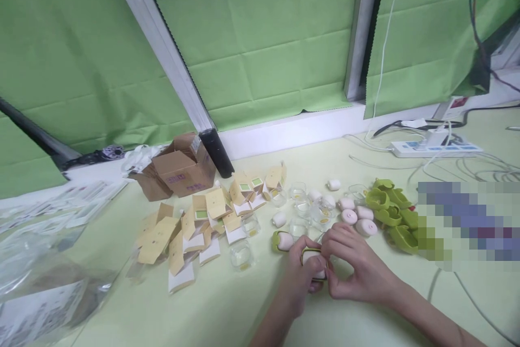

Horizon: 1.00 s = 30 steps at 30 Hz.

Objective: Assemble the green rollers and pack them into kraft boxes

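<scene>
My left hand [298, 276] is closed around a dark-rimmed green holder [312, 251] with a white piece inside it, the thumb pressing on the white piece. From the other side my right hand [355, 266] pinches the edge of the same holder, its fingertips partly hiding it. Just beyond my left hand lies another green holder [276, 241] with a white cylinder [285, 241] in it. Several white-pink cylinders [366, 227] and clear glass-like cups [299, 227] are scattered past my hands. More green holders [388, 215] are heaped to the right.
Opened small cartons [215, 203] lie to the left, with brown boxes [182, 171] and a black cylinder [216, 152] behind. Plastic bags [44, 293] sit at far left. A power strip [436, 148] and loose cables [475, 168] are at back right, near a blurred patch.
</scene>
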{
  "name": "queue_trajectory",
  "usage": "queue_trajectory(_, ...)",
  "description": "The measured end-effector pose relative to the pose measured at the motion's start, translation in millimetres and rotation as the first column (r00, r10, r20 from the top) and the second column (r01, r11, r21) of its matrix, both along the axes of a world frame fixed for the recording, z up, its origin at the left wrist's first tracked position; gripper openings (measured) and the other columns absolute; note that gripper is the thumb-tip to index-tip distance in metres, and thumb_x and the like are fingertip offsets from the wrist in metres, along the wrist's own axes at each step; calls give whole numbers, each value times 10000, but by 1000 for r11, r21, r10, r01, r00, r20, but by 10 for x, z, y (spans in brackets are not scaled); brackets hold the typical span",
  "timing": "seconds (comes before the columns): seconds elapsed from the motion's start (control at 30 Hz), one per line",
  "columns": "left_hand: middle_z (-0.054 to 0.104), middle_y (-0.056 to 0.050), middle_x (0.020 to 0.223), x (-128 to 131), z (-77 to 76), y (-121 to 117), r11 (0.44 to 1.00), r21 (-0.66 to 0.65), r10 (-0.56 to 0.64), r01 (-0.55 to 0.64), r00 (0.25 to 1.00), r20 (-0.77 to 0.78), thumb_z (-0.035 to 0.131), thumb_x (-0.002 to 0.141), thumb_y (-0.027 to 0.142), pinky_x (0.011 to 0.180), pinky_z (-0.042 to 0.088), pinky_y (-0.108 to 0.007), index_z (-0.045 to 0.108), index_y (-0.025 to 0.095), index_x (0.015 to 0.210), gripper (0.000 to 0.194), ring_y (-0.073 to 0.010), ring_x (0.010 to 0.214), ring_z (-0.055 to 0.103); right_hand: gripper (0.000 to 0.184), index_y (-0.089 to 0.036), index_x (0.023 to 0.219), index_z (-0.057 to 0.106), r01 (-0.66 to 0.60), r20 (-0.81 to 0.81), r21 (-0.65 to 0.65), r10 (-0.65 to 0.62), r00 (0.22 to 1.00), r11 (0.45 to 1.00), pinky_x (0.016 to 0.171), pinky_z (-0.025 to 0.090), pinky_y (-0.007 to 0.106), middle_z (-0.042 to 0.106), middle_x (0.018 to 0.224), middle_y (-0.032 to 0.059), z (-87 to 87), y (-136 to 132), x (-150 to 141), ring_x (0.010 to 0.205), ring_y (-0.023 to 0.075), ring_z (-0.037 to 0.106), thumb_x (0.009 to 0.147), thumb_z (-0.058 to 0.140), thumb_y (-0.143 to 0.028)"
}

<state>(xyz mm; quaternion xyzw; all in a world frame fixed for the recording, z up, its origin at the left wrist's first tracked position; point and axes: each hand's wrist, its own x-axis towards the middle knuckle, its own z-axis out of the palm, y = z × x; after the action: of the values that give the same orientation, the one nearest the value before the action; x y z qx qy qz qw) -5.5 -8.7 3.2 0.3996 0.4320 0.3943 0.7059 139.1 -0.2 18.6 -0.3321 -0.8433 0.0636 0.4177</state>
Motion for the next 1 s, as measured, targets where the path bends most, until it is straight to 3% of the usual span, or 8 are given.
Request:
queue_trajectory(0.13,461,79,566,-4,19,14,1000,-1,5,-5,1000,-25,583,624,319,429,153,-176,446,205,817,262,-36,442,285,242,-227,735,450,53,-32,70,-50,998,996,696,388,329,495,673,-26,-37,-5,3,626,151,488,569,476,-53)
queue_trajectory(0.37,518,51,596,-15,18,61,1000,-14,-6,6,1000,28,647,658,411,431,159,-176,465,192,890,367,-42,446,357,205,-229,745,447,46,-120,2,-45,992,999,610,407,298,500,647,-33,-54,-10,-34,606,149,506,655,498,-53)
queue_trajectory(0.5,521,66,655,-177,50,-11,999,46,-28,27,1000,8,734,608,382,388,203,-168,433,220,991,513,-23,404,311,215,-230,979,529,1,-105,-108,-12,994,994,689,481,332,606,823,24,13,52,234,780,190,590,784,536,-141)
queue_trajectory(0.63,583,9,817,-513,-42,-192,964,257,153,-72,939,-308,696,674,356,426,365,-210,448,252,1010,430,-86,482,482,157,-255,1016,574,330,-9,-62,-332,943,942,715,497,363,626,959,59,-13,89,812,877,225,615,877,500,-264)
queue_trajectory(0.7,597,-36,889,-656,-141,-249,890,448,309,-91,842,-443,696,675,355,621,467,-289,527,236,945,340,-172,691,577,156,-254,965,600,499,106,-28,-493,863,866,698,485,381,623,983,66,-95,91,1076,871,243,617,874,502,-334)
queue_trajectory(0.77,584,-62,962,-729,-234,-263,824,564,411,-59,747,-522,717,642,327,811,450,-360,601,237,908,304,-245,888,572,210,-250,942,613,608,197,9,-597,778,794,692,472,400,621,996,74,-208,107,1252,876,265,614,863,496,-405)
queue_trajectory(0.9,540,-68,1032,-690,-315,-206,855,518,370,-34,740,-562,691,666,290,831,438,-371,608,247,987,334,-267,971,541,389,-240,1041,626,702,280,67,-689,669,709,684,464,439,605,1050,110,-411,234,1341,940,326,581,842,462,-530)
queue_trajectory(1.0,527,-78,1047,-635,-299,-156,858,513,362,-31,745,-561,669,698,270,856,418,-380,560,224,1023,345,-268,1006,517,431,-244,1034,653,690,324,70,-670,668,721,693,458,488,589,1072,124,-467,373,1314,953,353,563,856,417,-558)
